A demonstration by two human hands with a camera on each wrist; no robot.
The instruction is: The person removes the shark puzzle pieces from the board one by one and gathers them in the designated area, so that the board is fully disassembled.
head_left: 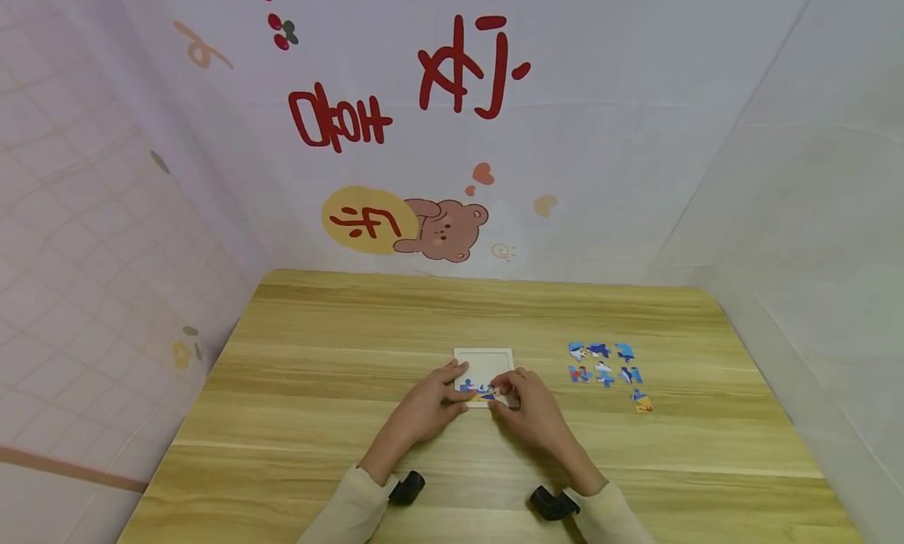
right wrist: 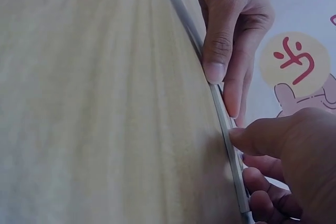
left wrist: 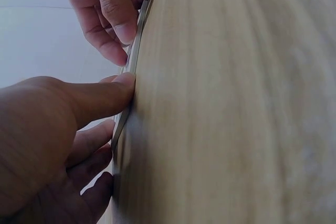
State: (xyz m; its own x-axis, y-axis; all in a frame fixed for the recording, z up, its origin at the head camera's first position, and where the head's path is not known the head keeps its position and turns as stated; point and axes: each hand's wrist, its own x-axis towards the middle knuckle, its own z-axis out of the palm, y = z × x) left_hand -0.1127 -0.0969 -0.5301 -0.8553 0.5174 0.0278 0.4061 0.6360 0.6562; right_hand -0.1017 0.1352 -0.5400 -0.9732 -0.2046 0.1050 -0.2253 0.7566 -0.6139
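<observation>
A white square puzzle tray [head_left: 494,359] lies flat on the wooden table [head_left: 318,371], with a few blue and yellow pieces [head_left: 472,388] set along its near edge. My left hand [head_left: 452,387] rests on the tray's near left corner. Its thumb [left wrist: 107,95] lies straight against the thin tray rim [left wrist: 132,61] and its fingers lie relaxed on the tray. My right hand [head_left: 505,388] sits at the near right part of the tray. Its thumb [right wrist: 247,135] touches the rim [right wrist: 218,103], and its curled fingers pinch a puzzle piece [head_left: 487,388] down into the tray.
Several loose blue puzzle pieces [head_left: 600,363] lie in rows on the table to the right of the tray, with one yellow-tipped piece [head_left: 642,403] nearer me. Fabric walls with cartoon prints enclose the table at the back and on both sides.
</observation>
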